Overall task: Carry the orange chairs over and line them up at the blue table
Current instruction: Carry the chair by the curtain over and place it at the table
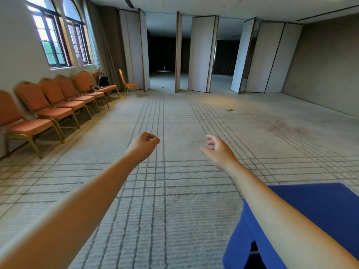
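The blue table [318,202] shows one draped corner at lower right, under the right forearm. Both arms reach out past it over the striped carpet [174,117]. The left hand [144,145] is curled, thumb to fingertips, seemingly holding nothing. The right hand [217,150] is loosely spread and empty. The orange chairs [58,101] stand in a row well apart from the table, along the far left wall. One lone chair [128,84] stands beyond them.
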Demonstrator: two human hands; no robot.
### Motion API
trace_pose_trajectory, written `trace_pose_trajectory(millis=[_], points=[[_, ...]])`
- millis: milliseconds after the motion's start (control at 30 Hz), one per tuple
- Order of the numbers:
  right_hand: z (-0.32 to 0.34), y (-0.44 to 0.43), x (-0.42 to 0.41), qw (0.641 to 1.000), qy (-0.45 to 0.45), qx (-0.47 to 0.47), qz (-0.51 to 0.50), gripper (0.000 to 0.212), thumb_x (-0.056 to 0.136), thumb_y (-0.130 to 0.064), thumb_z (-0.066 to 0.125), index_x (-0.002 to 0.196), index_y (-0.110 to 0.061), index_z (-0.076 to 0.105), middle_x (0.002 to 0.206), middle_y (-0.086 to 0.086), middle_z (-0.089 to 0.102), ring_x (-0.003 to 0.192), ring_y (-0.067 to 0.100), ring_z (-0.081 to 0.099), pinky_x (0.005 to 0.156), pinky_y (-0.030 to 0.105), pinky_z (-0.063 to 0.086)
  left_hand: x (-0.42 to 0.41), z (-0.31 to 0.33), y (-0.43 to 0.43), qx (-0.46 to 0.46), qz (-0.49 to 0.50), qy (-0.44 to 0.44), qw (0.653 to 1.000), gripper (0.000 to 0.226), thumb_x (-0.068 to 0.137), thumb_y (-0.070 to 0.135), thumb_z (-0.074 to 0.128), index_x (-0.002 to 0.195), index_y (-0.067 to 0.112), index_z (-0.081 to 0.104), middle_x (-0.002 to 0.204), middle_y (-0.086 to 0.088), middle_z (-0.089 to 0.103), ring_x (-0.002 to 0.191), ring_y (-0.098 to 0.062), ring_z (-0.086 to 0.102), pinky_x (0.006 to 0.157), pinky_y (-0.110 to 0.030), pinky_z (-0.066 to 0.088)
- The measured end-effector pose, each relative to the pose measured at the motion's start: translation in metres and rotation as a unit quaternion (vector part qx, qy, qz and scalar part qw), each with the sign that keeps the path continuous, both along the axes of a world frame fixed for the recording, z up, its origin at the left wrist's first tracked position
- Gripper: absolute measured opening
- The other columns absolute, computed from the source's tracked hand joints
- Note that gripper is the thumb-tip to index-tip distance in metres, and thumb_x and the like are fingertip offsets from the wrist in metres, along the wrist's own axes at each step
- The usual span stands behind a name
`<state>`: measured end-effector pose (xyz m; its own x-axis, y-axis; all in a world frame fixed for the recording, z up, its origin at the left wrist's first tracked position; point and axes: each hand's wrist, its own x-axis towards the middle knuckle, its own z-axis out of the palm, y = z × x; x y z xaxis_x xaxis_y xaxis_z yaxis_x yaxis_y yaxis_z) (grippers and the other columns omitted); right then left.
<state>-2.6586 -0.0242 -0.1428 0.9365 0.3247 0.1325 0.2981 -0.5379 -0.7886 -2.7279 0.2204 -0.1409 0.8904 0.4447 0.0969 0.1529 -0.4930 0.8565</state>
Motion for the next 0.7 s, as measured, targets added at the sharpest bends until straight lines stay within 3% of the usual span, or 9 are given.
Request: trace_pose_trajectory(millis=[100,333,533,700], points=[[0.011,0.021,0.064,0.999,-0.012,-0.005,0.031,0.059,0.093,-0.035,0.060,0.147,-0.023,0.039,0.141,0.003,0.048,0.123,0.019,0.051,0.098,0.034,0.044,0.050,0.013,0.018,0.003,0.023,-0.021,1.000,0.018,0.092,0.036,0.056,0.104,0.025,0.060,0.100,-0.005,0.069,0.092,-0.026,0.066,0.088,-0.045,0.054],[0.020,0.089,0.195,0.996,-0.008,0.003,0.086,0.060,0.095,-0.033,0.059,0.149,-0.020,0.037,0.143,0.005,0.046,0.126,0.021,0.050,0.100,0.036,0.043,0.148,0.026,0.082,0.001,0.063,-0.022,0.998,0.038,0.092,0.037,0.058,0.125,0.019,0.057,0.114,-0.004,0.065,0.102,-0.021,0.062,0.095,-0.044,0.050],[0.007,0.168,0.318,0.995,0.004,0.015,0.097,0.060,0.095,-0.034,0.060,0.148,-0.021,0.037,0.143,0.004,0.046,0.127,0.021,0.050,0.093,0.030,0.041,0.265,0.019,0.157,-0.009,0.075,-0.022,0.997,0.038,0.093,0.037,0.057,0.126,0.019,0.056,0.113,-0.002,0.064,0.096,-0.020,0.063,0.082,-0.036,0.052],[0.015,0.228,0.412,0.996,0.001,0.008,0.089,0.062,0.093,-0.032,0.062,0.149,-0.020,0.036,0.143,0.006,0.047,0.126,0.022,0.051,0.097,0.034,0.043,0.365,0.023,0.224,-0.002,0.066,-0.015,0.998,0.040,0.093,0.036,0.058,0.128,0.017,0.055,0.116,-0.003,0.064,0.098,-0.019,0.062,0.083,-0.034,0.051]])
